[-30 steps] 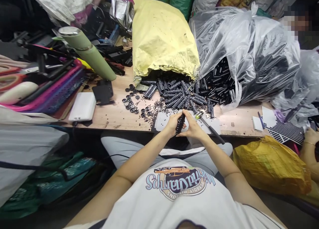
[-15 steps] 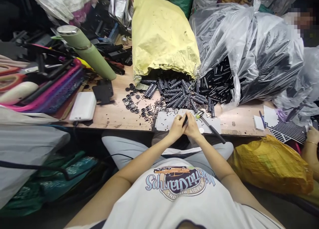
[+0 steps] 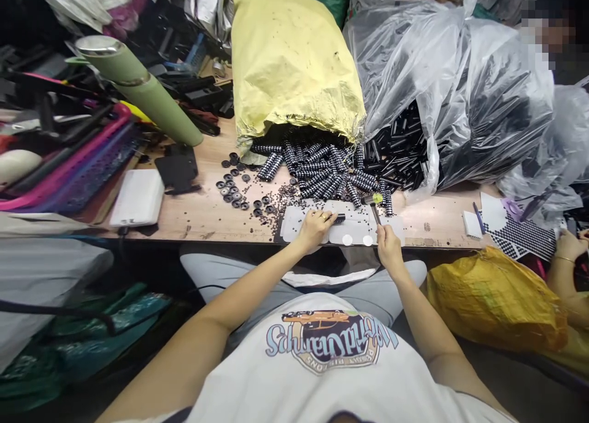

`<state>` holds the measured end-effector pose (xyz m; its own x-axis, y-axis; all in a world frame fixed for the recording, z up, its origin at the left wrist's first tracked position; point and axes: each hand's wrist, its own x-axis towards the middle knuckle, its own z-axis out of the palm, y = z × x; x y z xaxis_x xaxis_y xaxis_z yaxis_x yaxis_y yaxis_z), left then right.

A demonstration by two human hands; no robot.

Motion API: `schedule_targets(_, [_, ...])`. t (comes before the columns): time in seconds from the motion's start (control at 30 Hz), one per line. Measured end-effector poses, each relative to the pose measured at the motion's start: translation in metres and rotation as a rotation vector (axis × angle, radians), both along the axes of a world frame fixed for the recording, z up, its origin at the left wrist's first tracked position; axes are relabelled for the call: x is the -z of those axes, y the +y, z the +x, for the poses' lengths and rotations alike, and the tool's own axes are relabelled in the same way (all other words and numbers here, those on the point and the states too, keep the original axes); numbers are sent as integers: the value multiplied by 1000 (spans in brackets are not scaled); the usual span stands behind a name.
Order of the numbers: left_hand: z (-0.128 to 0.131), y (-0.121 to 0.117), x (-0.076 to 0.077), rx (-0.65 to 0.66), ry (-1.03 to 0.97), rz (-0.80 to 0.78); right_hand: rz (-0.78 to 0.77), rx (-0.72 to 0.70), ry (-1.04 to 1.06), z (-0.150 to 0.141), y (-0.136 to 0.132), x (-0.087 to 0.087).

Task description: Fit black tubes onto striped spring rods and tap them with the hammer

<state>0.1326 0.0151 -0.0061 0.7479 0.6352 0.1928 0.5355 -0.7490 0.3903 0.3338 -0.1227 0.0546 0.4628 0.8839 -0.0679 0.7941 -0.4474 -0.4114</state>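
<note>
My left hand [image 3: 316,229] is closed on a short black cylinder [image 3: 340,218], which lies sideways just over the pale mat [image 3: 294,220] at the table's front edge. In my right hand [image 3: 389,246] is the handle of a small hammer [image 3: 375,207], its yellow-green-faced head raised at the mat's far right. Two white round spots [image 3: 347,240] show on the mat between my hands. Behind the mat lies a heap of black ribbed cylinders with pale dots [image 3: 322,171], spilling from a yellow sack [image 3: 294,61]. Tiny dark bits [image 3: 276,205] and several black round caps [image 3: 232,190] lie to the left.
A clear plastic bag [image 3: 497,104] with black tubes [image 3: 407,147] stands at the right. On the left are a green flask [image 3: 147,97], a white box [image 3: 137,197] and a pink-purple basket [image 3: 87,159]. A co-worker's hand [image 3: 570,245] is at the far right.
My hands have come apart. The right one has picked up the hammer from the mat; the left has moved slightly left, with the black cylinder now level. The camera view has shifted a little.
</note>
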Motion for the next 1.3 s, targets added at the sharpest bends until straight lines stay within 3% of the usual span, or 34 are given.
schedule_targets(0.07, [0, -2, -2, -1, 5, 9, 7, -20, -20, -19, 1, -3])
schedule_targets(0.17, [3, -9, -3, -14, 11, 25, -168, -80, -96, -37, 2, -8])
schedule_targets(0.23, [7, -17, -3, 1, 26, 51, -197, -89, -98, -43, 4, -17])
schedule_targets(0.33, [13, -30, 0, 36, 51, 85, 25, -89, -45, -53, 8, -33])
schedule_targets(0.43, [14, -38, 4, 57, 59, 71, 169, -196, 15, -72, 17, -36])
schedule_targets(0.6, [11, -31, 5, 61, -4, 29, -190, -369, -29, -97, 33, -20])
schedule_targets(0.73, [22, -23, -5, 15, -10, -84, -130, -294, -81, -83, 33, -25])
schedule_targets(0.87, [20, -23, -23, 70, 14, -221, -89, -181, -185, -43, 26, -19])
schedule_targets(0.93, [6, -6, -32, -66, -28, -228, -119, -157, -237, -22, 21, -6])
schedule_targets(1.03, [-22, 51, -39, -624, -86, -93, -142, -157, -278, 2, 18, 16])
schedule_targets(1.1, [-37, 93, -38, -835, -18, -49, -76, -179, -279, 12, 25, 25])
schedule_targets(1.2, [-48, 129, -33, -876, 101, -101, 96, -161, -292, 28, 57, 25])
schedule_targets(1.3, [-55, 125, -37, -828, 67, -117, 114, -44, -324, 56, 100, 15])
